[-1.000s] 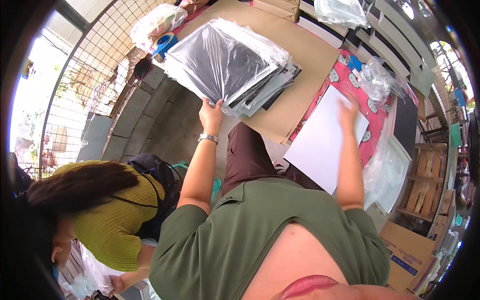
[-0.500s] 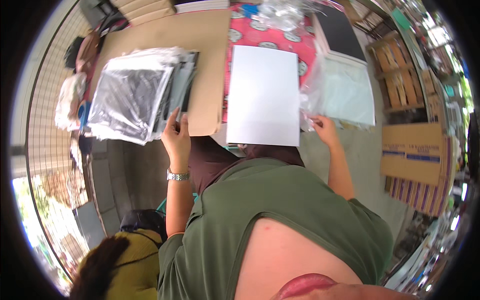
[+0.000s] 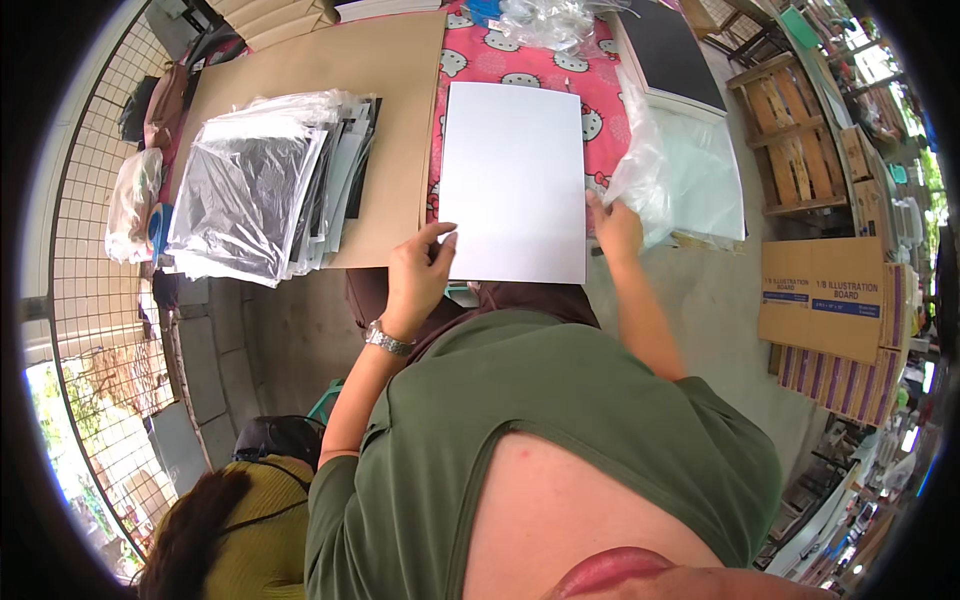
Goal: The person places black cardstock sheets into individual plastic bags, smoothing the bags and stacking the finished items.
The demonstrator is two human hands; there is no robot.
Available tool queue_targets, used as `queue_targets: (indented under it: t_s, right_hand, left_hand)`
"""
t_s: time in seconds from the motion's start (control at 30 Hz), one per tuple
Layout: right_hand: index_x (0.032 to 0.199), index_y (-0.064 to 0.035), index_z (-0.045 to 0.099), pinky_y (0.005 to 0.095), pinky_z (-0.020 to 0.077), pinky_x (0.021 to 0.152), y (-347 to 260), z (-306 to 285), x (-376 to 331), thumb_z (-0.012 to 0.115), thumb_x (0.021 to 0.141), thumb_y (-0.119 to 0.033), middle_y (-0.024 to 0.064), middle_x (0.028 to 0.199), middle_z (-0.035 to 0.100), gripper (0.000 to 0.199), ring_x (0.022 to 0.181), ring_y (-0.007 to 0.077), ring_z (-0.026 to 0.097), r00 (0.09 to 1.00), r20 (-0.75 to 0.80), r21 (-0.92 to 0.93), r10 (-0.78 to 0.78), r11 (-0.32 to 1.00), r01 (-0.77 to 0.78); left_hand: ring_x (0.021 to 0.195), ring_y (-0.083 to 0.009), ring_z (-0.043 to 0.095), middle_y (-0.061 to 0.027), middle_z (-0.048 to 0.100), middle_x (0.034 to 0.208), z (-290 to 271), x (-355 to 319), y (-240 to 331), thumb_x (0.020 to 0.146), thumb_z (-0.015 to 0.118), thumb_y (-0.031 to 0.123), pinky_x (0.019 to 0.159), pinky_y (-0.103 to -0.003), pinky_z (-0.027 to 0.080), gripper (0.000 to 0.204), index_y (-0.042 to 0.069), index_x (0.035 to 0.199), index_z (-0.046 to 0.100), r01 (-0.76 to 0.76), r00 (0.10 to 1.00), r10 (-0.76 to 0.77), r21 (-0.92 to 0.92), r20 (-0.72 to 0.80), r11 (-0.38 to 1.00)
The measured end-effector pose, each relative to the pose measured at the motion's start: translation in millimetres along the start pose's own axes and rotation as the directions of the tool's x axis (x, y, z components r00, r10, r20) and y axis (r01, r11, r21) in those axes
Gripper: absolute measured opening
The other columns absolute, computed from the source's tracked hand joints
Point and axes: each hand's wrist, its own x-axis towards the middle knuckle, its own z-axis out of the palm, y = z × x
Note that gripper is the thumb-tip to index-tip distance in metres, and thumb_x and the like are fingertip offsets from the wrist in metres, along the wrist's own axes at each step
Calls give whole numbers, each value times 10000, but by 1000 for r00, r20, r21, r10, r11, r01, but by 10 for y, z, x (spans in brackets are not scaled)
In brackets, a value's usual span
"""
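White sheet (image 3: 512, 180) lies flat on the red patterned cloth (image 3: 548, 65), in front of the person, near end over the lap. Left hand (image 3: 415, 275), silver watch (image 3: 388, 340) on its wrist, is at the sheet's lower left edge: thumb and forefinger a little apart, narrow gap, nothing between them. Right hand (image 3: 620, 232) is just beside the sheet's right edge, next to a clear plastic bag (image 3: 648, 165); can't tell if it pinches anything. Left side: untidy pile of dark sheets in clear sleeves (image 3: 250, 190) on brown board (image 3: 400, 110). Right: black panel (image 3: 665, 55). Lower left, another person in a yellow-green top (image 3: 265, 530).
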Motion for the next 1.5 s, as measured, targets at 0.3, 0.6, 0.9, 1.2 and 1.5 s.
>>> queue_targets:
  t_s: [0.3, 0.6, 0.9, 1.2, 1.5]
  right_hand:
    - [850, 3, 529, 335, 440, 573, -657, -457, -121, 596, 698, -25, 121, 650, 546, 168, 640, 220, 550, 773, 174, 580, -610, 698, 420]
    - [956, 21, 620, 238, 446, 773, -1419, -1156, 41, 589, 801, 8, 44, 864, 631, 158, 861, 87, 559, 279, 623, 755, -731, 655, 31]
    - [1229, -7, 478, 241, 425, 850, -2088, -1032, 76, 525, 783, 54, 82, 1104, 586, 453, 1000, 135, 562, 12, 471, 881, -882, 471, 53]
    - [1400, -51, 225, 270, 401, 909, -2112, -1055, 86, 458, 731, 112, 139, 1351, 374, 726, 1170, 244, 485, -103, 501, 826, -860, 510, -242]
    - [1405, -106, 223, 249, 386, 900, -2203, -990, 51, 478, 812, 63, 135, 1257, 516, 667, 1118, 177, 508, 56, 408, 910, -911, 411, 51]
  left_hand:
    - [1126, -188, 471, -113, 509, 1189, -80, 208, 320, 761, 650, 53, 968, -328, 362, 412, 63, 1161, 550, -371, 866, 425, -231, 265, 899]
    - [719, -34, 529, 22, 615, 773, -420, 331, 236, 773, 673, 84, 635, -184, 404, 183, -33, 906, 631, 279, 736, 33, -347, 676, 896]
    - [1343, -261, 176, -122, 169, 1464, -655, 442, -528, 623, 612, 704, 1076, -412, 151, 1148, 25, 1410, 125, 222, 701, 444, -762, 558, 608]
    - [1078, -230, 532, -143, 539, 1192, -287, 485, -810, 731, 692, 384, 938, -370, 407, 705, -40, 1236, 441, 474, 788, 251, -814, 563, 336]
    - [1200, -288, 421, -176, 445, 1285, -546, 219, -307, 673, 406, 780, 991, -432, 354, 995, 4, 1295, 370, 333, 934, 151, -942, 323, -46]
